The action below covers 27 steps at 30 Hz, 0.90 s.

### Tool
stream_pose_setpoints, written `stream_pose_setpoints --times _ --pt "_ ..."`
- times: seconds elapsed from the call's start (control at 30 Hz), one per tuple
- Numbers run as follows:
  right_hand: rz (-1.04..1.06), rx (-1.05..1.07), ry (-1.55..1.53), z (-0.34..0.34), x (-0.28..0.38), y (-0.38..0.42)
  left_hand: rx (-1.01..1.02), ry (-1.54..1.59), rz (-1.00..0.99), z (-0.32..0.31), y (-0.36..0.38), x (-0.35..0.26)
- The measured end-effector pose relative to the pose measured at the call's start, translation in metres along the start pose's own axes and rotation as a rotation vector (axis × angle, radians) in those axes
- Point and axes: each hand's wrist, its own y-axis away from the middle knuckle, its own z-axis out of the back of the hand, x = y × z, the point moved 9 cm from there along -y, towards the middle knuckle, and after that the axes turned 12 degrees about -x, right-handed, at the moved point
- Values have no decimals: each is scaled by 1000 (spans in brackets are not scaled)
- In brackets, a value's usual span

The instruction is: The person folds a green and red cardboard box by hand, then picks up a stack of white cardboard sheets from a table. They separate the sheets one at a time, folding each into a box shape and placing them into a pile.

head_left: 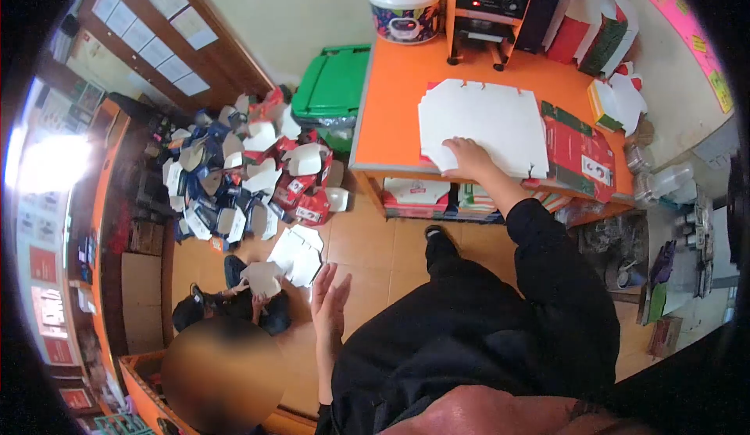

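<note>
On the orange table (398,107) lies a stack of flat white cardboard box blanks (488,118). My right hand (466,158) is at its front edge, fingers bent over the top blank and thumb by the rim; what lies under the fingers is hidden. Raised over the floor, my left hand (330,302) has its fingers apart and nothing in it. Red and green printed blanks (578,150) lie beside the white stack, to its right.
Many folded boxes (242,173) are heaped on the floor by a green lidded bin (332,82). A person (269,310) sits low at left, holding a carton (262,279) near flat white blanks (295,254). A rice cooker (405,13) and a machine (488,5) stand at the back.
</note>
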Motion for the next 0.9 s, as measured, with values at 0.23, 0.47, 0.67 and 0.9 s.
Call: stream_pose_setpoints --times 0.23,0.47,0.67,0.9 --pt "3 4 -171 -19 -119 -77 -48 -66 -95 -52 -60 -18" --pt "-582 -189 -113 34 -317 -78 4 -156 -158 -137 -151 -12" --pt "-746 122 320 10 -465 33 87 -259 -134 -221 -209 17" --pt "-791 387 335 8 -478 26 155 -486 -30 -275 -241 37"
